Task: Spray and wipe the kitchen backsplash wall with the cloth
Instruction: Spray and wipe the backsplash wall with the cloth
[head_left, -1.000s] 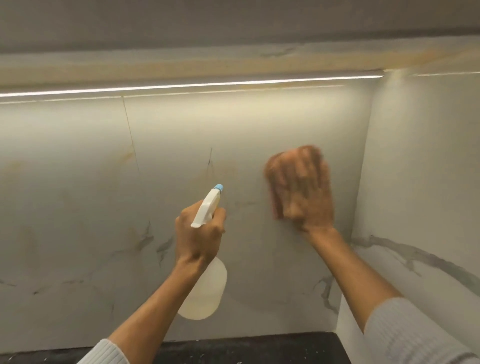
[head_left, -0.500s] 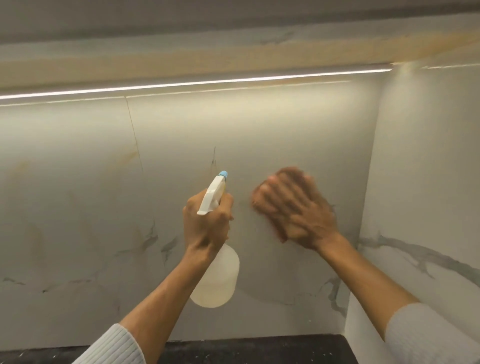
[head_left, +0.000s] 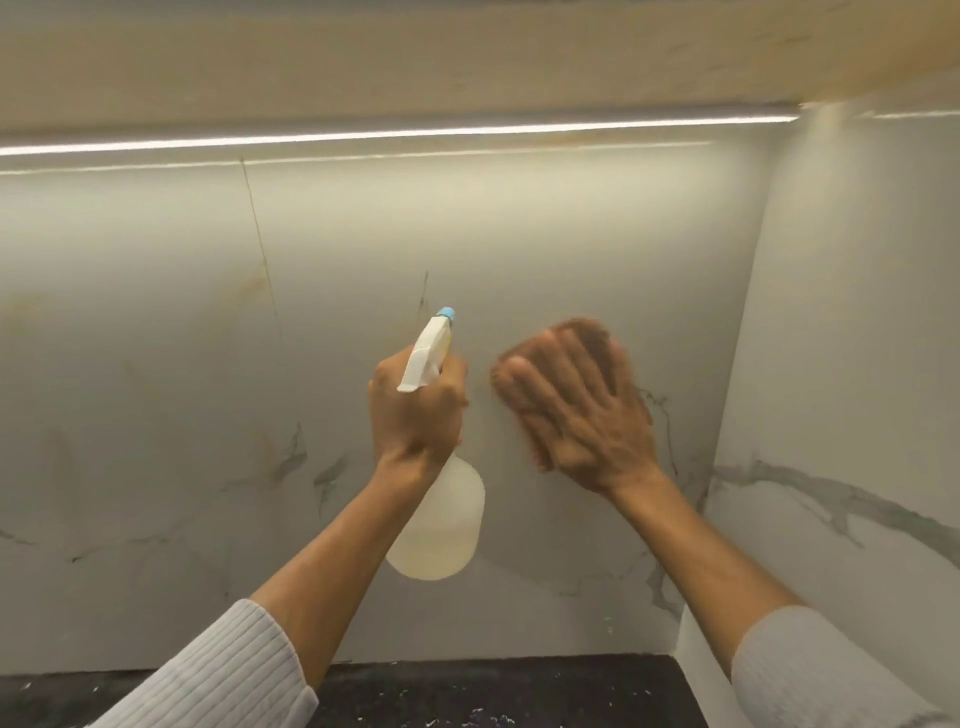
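Head view looks at the backsplash wall (head_left: 519, 234), a pale marble-look panel with grey veins, lit from above by a light strip (head_left: 415, 134) under the cabinet. The cloth (head_left: 597, 338), brownish, lies flat against the wall near the corner where the side wall (head_left: 857, 312) meets it. The right hand (head_left: 587, 421) covers most of it, so only its top and left edges show. That hand's fingers are straight and slightly spread, pressing the cloth to the panel. The hand is blurred, which suggests a wiping stroke in hand.

Just beside it, the left hand (head_left: 415, 415) has its fingers curled round the neck of the spray bottle (head_left: 441, 525). The white trigger head stands above the knuckles and the blue nozzle tip (head_left: 447, 313) points at the wall. The round translucent body hangs below the wrist, above the dark countertop (head_left: 493, 691).

The cloth looks soft, thin and light, likely to bunch or slide off if only pinched. A flat palm over its middle seems the best hold. The wall looks hard and glossy, probably slick once wet. The bottle looks like light plastic, easy for one hand at the neck. I cannot tell how full it is.

No brand, label or readable writing shows on the bottle, the cloth or the wall
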